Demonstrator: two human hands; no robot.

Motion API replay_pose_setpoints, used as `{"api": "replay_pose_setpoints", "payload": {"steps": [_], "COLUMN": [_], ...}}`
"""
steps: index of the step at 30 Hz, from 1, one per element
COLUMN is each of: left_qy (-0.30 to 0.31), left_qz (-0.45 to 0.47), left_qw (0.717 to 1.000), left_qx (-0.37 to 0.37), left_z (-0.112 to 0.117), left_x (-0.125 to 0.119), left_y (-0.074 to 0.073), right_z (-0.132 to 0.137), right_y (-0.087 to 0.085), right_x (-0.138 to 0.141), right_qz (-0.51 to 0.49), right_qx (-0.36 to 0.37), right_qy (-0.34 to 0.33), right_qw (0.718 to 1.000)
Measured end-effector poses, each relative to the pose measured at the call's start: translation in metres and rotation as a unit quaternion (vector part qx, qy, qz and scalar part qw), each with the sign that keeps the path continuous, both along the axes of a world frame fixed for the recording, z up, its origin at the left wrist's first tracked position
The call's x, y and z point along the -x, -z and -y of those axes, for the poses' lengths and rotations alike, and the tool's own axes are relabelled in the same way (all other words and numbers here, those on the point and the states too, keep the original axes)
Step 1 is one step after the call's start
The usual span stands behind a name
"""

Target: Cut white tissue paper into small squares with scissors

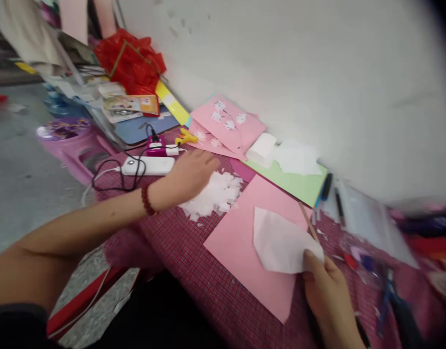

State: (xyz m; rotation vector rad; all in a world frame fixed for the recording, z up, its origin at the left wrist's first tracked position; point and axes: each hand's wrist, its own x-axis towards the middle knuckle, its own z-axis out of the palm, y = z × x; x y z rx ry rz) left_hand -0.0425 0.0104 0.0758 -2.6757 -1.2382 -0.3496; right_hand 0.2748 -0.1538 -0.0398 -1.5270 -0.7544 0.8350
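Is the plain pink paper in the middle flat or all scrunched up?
Flat: the pink paper has straight edges and looks smooth on the tablecloth.

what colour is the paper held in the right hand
The paper in the right hand is white, seen best in the head view.

Single head-worn view, facing forward and down across the tabletop toward the wall at close range; detail along the blurred right margin is uncertain.
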Motion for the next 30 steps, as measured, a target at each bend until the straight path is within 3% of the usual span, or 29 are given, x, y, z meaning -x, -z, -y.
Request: {"api": "replay_pose_setpoints", "payload": {"steps": [2,4,7,9,12,15,17,19,22,26,30], "left_qy": [0.127,0.215,0.293,0.318,0.301,0.217,0.146,0.086,0.062,0.081,0.085], "left_qz": [0.006,0.020,0.041,0.059,0.076,0.145,0.222,0.271,0.300,0.299,0.298], "left_qw": [0.991,0.974,0.951,0.941,0.943,0.935,0.887,0.821,0.751,0.700,0.681], "left_qx": [0.041,0.074,0.094,0.095,0.122,0.242,0.377,0.495,0.585,0.643,0.663], "left_z": [0.029,0.061,0.094,0.100,0.088,0.066,0.053,0.046,0.046,0.050,0.055], "left_x": [-0.034,-0.063,-0.098,-0.114,-0.125,-0.122,-0.117,-0.112,-0.108,-0.106,-0.107], "left_y": [0.007,0.019,0.040,0.052,0.061,0.055,0.046,0.036,0.029,0.026,0.027], "right_z": [0.001,0.003,0.007,0.011,0.015,0.014,0.011,0.008,0.006,0.004,0.004], "right_y": [-0.006,-0.014,-0.024,-0.029,-0.034,-0.032,-0.028,-0.023,-0.016,-0.010,-0.010], "right_x": [0.008,0.017,0.030,0.036,0.035,0.024,0.016,0.010,0.008,0.012,0.016], "right_qz": [-0.118,-0.185,-0.243,-0.263,-0.267,-0.213,-0.126,-0.026,0.090,0.162,0.145], "right_qx": [0.004,0.013,0.026,0.018,0.010,-0.011,-0.039,-0.061,-0.068,-0.063,-0.112], "right_qy": [-0.004,-0.017,-0.054,-0.077,-0.115,-0.125,-0.104,-0.101,-0.153,-0.199,-0.169], "right_qw": [0.993,0.983,0.968,0.961,0.957,0.969,0.986,0.993,0.982,0.964,0.969]}}
